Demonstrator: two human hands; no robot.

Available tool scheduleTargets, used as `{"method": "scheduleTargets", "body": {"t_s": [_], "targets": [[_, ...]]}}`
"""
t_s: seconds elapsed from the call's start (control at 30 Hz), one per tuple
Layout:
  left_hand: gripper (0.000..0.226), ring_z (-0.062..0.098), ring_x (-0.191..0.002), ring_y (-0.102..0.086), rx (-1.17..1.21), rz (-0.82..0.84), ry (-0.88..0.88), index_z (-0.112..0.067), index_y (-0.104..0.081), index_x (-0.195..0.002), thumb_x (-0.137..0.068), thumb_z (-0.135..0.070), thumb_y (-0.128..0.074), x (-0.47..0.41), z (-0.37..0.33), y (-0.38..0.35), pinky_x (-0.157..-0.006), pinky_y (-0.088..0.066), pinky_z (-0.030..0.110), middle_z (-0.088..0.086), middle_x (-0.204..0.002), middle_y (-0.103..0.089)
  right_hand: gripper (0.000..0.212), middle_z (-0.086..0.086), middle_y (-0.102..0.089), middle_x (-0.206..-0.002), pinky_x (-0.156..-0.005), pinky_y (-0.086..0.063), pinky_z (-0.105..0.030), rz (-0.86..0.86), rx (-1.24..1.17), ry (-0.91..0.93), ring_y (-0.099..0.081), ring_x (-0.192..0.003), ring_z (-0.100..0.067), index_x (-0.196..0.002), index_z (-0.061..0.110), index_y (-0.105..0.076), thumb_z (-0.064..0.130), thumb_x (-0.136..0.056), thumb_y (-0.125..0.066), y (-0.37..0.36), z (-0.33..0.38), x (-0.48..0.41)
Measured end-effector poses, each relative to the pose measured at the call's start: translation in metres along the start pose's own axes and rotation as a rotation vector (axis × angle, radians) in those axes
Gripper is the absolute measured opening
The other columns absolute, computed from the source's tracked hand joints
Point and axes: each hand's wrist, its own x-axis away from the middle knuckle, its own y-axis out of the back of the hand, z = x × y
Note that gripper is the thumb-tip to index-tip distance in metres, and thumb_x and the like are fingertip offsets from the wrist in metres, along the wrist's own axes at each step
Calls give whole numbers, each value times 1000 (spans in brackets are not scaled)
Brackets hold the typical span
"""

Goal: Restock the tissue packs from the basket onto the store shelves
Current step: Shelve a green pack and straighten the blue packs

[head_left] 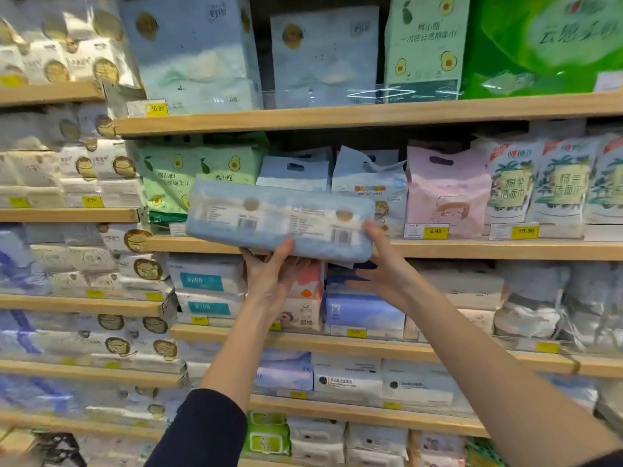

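Note:
A long pale-blue tissue pack (279,219) with white barcode labels lies flat and raised in front of the second shelf (472,248). My left hand (271,267) grips it from below, thumb up on its front face. Fingers of my right hand (384,264) touch the pack's lower right corner, the palm open beneath it. The pack hides part of the shelf edge and the blue handled packs (295,171) standing behind it. The basket is out of view.
Wooden shelves run across the whole view, packed with tissue goods: green avocado packs (175,176) to the left, a pink pack (445,190) and palm-print packs (539,183) to the right, tall blue packs (195,52) above. Yellow price tags (435,231) line the edges.

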Motion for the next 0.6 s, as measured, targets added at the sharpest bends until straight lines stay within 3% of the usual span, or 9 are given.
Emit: {"method": "scheduleTargets", "body": {"t_s": [0.1,0.2,0.27,0.37,0.4,0.47,0.53,0.6], "targets": [[123,28,-109,-63,-108,54,37,-24,-27,-141,-38,-26,-95,2,-5,14,-75,-56,36,16,-129,-57,91,-14,-63,-122,-92,-48,-54,38,-309,-115,-61,-109,-36,-127,19,-53,79,-59,-57,-2,1,-11],[126,29,-105,-64,-168,79,109,-14,-33,-138,-30,-30,-96,8,-10,26,-70,-57,33,17,-127,-57,71,-18,-69,-108,-74,-56,-52,57,-377,-235,-68,-93,-36,-109,12,-66,72,-75,-47,-5,1,-18],[119,28,-104,-62,-130,87,123,-13,-40,-130,-28,-45,-93,10,-21,39,-71,-58,36,15,-120,-60,55,-15,-70,-106,-75,-55,-46,76,-320,-259,-69,-92,-33,-110,13,-66,57,-78,-56,-5,-4,-19],[108,27,-106,-60,13,65,175,-19,-63,-114,-24,-77,-74,7,-47,69,-89,-52,45,9,-106,-70,39,-9,-73,-91,-66,-54,-34,30,-292,-225,-70,-75,-24,-104,12,-65,36,-74,-60,-7,-16,-15],[103,28,-110,-57,35,56,196,-23,-71,-106,-22,-83,-67,7,-56,76,-94,-47,48,9,-109,-70,41,-9,-73,-93,-63,-54,-32,16,-298,-203,-70,-75,-23,-108,12,-64,33,-73,-61,-7,-22,-14],[96,29,-113,-54,-8,32,245,-31,-75,-96,-20,-88,-58,7,-69,89,-91,-44,46,7,-116,-67,59,-11,-70,-109,-62,-55,-33,16,-300,-163,-70,-84,-24,-119,12,-59,32,-65,-71,-6,-38,-12],[91,31,-117,-52,-40,23,288,-34,-74,-98,-29,-90,-51,5,-79,101,-87,-44,44,6,-121,-65,75,-12,-66,-118,-63,-56,-34,6,-244,-126,-69,-90,-25,-124,12,-56,30,-54,-79,-5,-49,-8],[87,30,-116,-54,-103,57,322,-32,-74,-98,-35,-87,-52,8,-90,106,-92,-42,45,6,-116,-68,77,-14,-65,-120,-63,-57,-35,-33,-175,-48,-68,-93,-27,-126,12,-54,24,-53,-76,-5,-53,-5]]}}
